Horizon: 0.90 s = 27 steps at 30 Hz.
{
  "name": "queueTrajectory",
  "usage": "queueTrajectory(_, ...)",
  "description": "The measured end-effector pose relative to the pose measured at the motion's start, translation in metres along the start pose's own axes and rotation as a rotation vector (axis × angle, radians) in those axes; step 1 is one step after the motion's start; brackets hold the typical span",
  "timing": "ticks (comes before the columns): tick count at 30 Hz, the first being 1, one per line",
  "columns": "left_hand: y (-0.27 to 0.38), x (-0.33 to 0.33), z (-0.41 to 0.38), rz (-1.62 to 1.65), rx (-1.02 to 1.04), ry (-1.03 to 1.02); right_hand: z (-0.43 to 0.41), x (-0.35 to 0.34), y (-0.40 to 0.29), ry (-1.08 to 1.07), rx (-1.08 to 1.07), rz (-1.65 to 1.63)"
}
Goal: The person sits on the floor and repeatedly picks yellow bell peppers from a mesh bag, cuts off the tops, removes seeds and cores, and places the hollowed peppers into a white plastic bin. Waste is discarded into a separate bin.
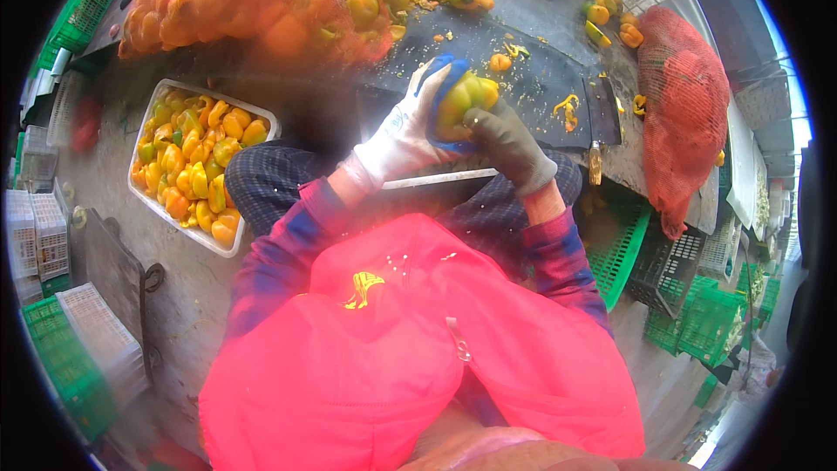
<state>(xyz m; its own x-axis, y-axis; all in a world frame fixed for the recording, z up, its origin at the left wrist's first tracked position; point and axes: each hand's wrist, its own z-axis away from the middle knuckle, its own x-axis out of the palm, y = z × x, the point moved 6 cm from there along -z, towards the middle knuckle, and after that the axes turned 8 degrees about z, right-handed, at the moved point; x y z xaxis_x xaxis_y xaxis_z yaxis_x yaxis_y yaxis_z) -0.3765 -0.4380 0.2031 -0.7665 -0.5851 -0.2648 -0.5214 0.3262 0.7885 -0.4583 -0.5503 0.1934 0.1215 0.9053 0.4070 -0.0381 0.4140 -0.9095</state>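
My left hand [418, 119], in a white glove with a blue palm, holds a yellow-green bell pepper [459, 104] above my lap. From the other side my right hand [513, 140], in a grey glove, grips the same pepper with its thumb against it. Beyond my hands a dark board [543, 72] is strewn with seeds. Scraps lie on it, among them an orange pepper piece [500, 63] and a curled yellow strip [567, 110]. A cleaver [603, 111] with a wooden handle rests at the board's right end. Part of a white-rimmed container [438, 179] shows beneath my wrists.
Left of my knees stands a white crate [140, 190] of cut peppers. A red mesh sack [216, 0] of peppers lies at the upper left, another full mesh sack [683, 91] at the right. A green crate [621, 255] is by my right knee; a metal plate [111, 281] stands at left.
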Motion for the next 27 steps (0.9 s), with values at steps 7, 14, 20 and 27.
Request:
queueTrajectory(7, 0.007, -0.001, 0.009, 0.253, -0.134, -0.177, 0.012, 0.023, -0.010, -0.130, 0.163, 0.202)
queueTrajectory(14, 0.060, -0.013, 0.020, -0.232, 0.043, 0.064, 0.009, 0.046, -0.017, 0.005, 0.130, 0.363)
queueTrajectory(20, 0.074, -0.012, 0.038, -0.155, 0.031, -0.007, 0.019, 0.053, -0.020, -0.165, 0.152, 0.504)
queueTrajectory(27, 0.046, -0.008, 0.040, 0.440, -0.224, -0.099, 0.036, 0.062, -0.028, -0.617, 0.664, 0.960)
